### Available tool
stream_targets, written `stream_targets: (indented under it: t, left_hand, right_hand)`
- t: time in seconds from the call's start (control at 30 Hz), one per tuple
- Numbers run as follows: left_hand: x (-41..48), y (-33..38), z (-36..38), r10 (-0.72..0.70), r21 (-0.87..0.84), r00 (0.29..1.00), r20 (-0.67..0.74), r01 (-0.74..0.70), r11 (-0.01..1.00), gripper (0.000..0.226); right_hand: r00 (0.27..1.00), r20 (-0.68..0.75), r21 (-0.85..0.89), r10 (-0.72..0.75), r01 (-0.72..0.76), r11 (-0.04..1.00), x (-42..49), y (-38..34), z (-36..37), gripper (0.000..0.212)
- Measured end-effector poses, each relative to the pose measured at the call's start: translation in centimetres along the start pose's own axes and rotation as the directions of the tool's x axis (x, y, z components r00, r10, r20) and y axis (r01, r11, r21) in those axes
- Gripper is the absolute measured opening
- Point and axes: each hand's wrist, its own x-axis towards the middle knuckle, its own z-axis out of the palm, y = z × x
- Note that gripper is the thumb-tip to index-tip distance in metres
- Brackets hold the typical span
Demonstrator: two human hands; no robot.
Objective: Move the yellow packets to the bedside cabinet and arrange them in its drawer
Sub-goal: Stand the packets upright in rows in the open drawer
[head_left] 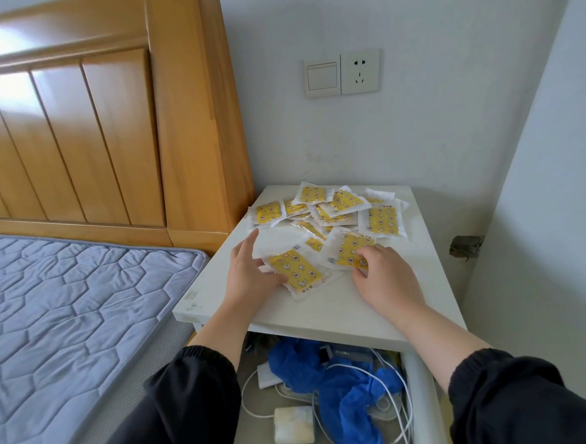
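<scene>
While heaped loose and overlapping on the white top of the bedside cabinet (324,309), cannot go tidily into its drawer (420,385): yellow packets (343,201) to be squared up first.

Left hand (250,272) on the nearest packet (296,273), thumb over its near-left edge, fingertips seemingly beneath, forefinger stretched toward the pile. Right hand (387,277) knuckles-up, fingertips bent onto the near corner of a second packet (350,249); looks like a pinch, though the underside stays hidden.

Judging from this, a gathering step, with no packet seen in the drawer yet. Better to slide than lift: draw the two near packets together, tap the edges flush on the cabinet top, then sweep the others forward with flat fingers. Thin, slick wrappers, probably prone to fanning out or slipping off the front edge, so keep stacks small and grip across the short sides.

Drawer open just below that front edge and already crowded: crumpled blue plastic (343,390), white cables (396,414), a white charger block (268,372), a small white pack (293,426). Worth pushing plastic and cables aside to free a flat patch before lowering anything in, then laying packets face up in rows.

Left of the cabinet, a quilted mattress (68,321) and wooden headboard (107,130); on the wall above, a switch and socket (342,73).
</scene>
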Motion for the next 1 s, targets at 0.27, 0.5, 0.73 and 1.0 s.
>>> stream_targets:
  t: [0.27,0.5,0.73,1.0]
  left_hand:
    - [0.2,0.7,0.4,-0.174,-0.094,0.982,-0.077,0.167,0.982,0.081]
    - [0.2,0.6,1.1,-0.160,-0.138,0.974,-0.159,0.139,0.981,0.044]
    - [1.1,0.5,1.2,-0.197,-0.122,0.970,-0.142,0.180,0.976,0.032]
    - [0.4,1.2,1.5,-0.137,-0.148,0.989,-0.049,0.128,0.981,0.057]
  right_hand:
    - [1.000,-0.013,-0.010,0.003,-0.003,1.000,0.0,0.2,0.2,0.014]
    - [0.992,-0.127,0.265,-0.022,0.055,0.963,-0.9,-0.3,-0.7,0.012]
    - [0.982,0.093,0.318,-0.166,0.129,0.939,-1.1,-0.1,-0.3,0.031]
    - [0.953,0.174,0.305,-0.249,0.189,0.934,-1.1,-0.3,-0.4,0.033]
